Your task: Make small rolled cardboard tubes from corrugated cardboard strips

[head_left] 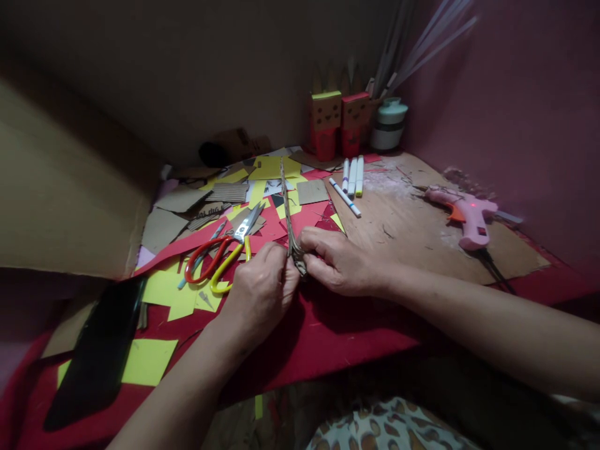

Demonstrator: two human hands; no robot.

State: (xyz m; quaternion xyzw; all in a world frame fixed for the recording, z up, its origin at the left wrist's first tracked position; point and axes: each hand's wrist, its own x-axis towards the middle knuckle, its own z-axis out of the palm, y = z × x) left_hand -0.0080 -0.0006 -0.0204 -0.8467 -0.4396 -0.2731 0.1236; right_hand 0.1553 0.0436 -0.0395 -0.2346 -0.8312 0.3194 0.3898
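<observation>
Between my two hands is a narrow strip of brown cardboard [285, 200], one end pointing away toward the back of the table. Its near end looks bent or curled where my fingers meet. My left hand [265, 284] is closed on the strip from the left. From the right, my right hand [335, 259] pinches the curled near end. Just left of my left hand lie scissors [242, 234] with one red and one yellow handle loop, blades spread slightly. Yellow and red paper scraps [171, 294] surround them.
A pink glue gun [464, 212] lies on a wooden board [398, 231] at right, near several markers [352, 178]. Two cardboard figures [325, 125] and a lidded jar [389, 122] stand at the back. At left are a black phone-like slab [100, 350] and a large cardboard panel [70, 169].
</observation>
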